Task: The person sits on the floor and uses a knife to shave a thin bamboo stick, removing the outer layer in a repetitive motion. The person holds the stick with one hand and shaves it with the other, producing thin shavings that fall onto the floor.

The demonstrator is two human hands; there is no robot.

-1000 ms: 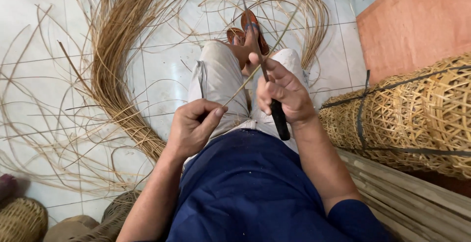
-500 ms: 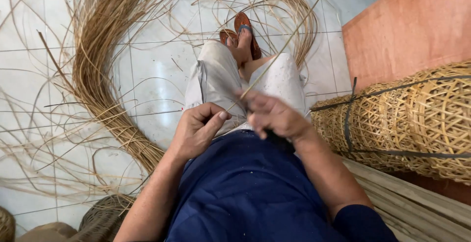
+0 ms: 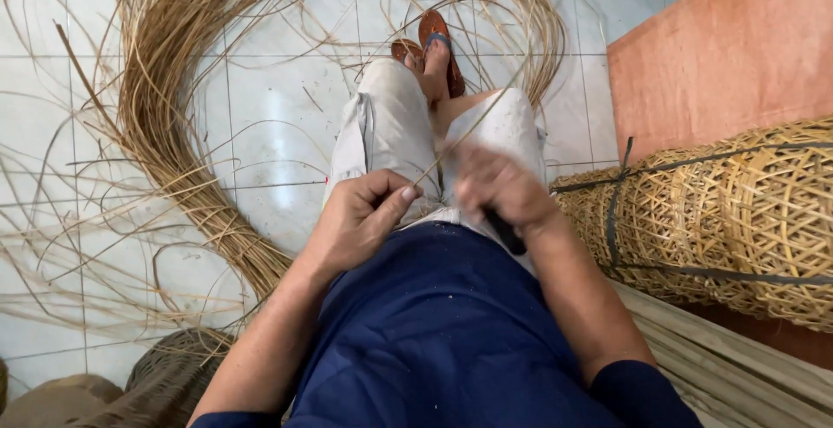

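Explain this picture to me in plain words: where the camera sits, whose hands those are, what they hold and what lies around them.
The camera sits on the person's head and looks down over a dark blue shirt at their own lap and two bare hands. The left hand pinches a thin pale cane strip that runs up and away over the light grey trousers. The right hand, blurred, has its grip closed on a tool with a dark handle; its blade cannot be made out. On the white tiled floor lies a big curved bundle of loose tan cane strands. To the right stand bundled woven cane baskets against an orange board.
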